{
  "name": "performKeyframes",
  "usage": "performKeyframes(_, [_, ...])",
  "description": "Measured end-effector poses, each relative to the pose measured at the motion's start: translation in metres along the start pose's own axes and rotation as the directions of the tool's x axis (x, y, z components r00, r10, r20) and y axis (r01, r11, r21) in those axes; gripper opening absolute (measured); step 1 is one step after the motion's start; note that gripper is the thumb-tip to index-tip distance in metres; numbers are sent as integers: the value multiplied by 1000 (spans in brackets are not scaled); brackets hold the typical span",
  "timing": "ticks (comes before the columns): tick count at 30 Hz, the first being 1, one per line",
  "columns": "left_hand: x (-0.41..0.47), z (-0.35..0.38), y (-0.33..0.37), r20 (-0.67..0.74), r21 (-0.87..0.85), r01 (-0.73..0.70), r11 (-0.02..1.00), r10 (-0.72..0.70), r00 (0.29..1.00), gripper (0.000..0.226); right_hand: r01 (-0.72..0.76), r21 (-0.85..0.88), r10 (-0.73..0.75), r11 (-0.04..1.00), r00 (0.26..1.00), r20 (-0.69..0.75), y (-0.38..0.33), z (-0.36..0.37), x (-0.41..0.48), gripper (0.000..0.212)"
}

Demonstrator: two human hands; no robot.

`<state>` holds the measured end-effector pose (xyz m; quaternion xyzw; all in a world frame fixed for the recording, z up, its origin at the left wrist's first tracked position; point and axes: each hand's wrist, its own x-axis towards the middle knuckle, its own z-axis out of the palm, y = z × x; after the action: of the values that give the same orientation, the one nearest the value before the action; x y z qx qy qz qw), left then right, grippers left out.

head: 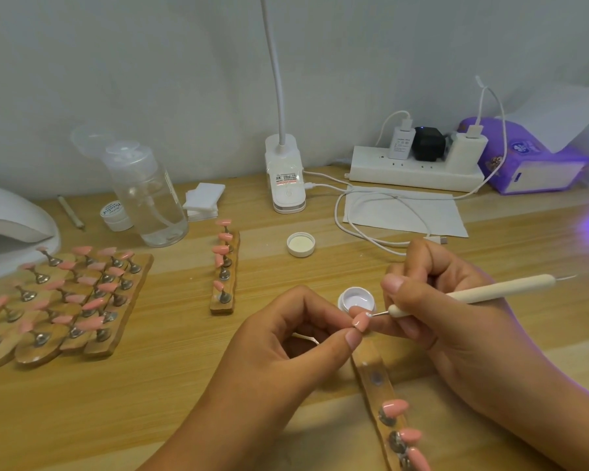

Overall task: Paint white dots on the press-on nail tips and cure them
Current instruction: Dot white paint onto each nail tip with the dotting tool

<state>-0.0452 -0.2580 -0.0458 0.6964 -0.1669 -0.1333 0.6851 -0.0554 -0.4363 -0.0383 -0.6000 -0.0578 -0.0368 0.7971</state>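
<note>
So the left hand (286,331) was curled in tight, thumb and forefinger pinching one pink nail tip (360,321) a bit low and right of the middle of the desk (170,385), roughly 5 o'clock from centre. The right hand (436,300) had a pencil-style grip wrapped round a cream dotting pen (470,294), handle trailing off toward 3 o'clock. Its fine metal point was touching the top edge of that tip, right where a little white blob sat. The open pot of white gel (357,299) was just behind the fingers, at 12 o'clock from the tip, and its lid (300,244) lay upside down further back, about 11 o'clock from the pot. A wooden holder strip (378,379) ran from under the hands down toward 6 o'clock, with three more pink tips standing on its near end. Another strip (225,266) sat at 10 o'clock from the hands with pink tips along it. A whole batch of loaded strips (65,300) lay side by side way over at 9 o'clock, next to a white curing lamp (11,226). Along the back: a clear pump bottle (147,195) at 11, a clip lamp (286,178) at 12, a power strip (412,171) at 1.
</note>
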Motion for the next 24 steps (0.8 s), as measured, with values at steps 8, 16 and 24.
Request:
performKeyframes(8, [0, -1, -1, 4, 11, -7, 1000, 7, 1000, 24, 15, -20, -15, 1000, 1000, 12, 1, 0, 0, 29])
performKeyframes(16, [0, -1, -2, 16, -1, -3, 1000, 3, 1000, 21, 49, -41, -47, 998, 997, 58, 3, -2, 0, 25])
performKeyframes(24, [0, -1, -3, 15, 15, -10, 1000, 10, 1000, 21, 56, -50, -53, 997, 997, 60, 4, -2, 0, 25])
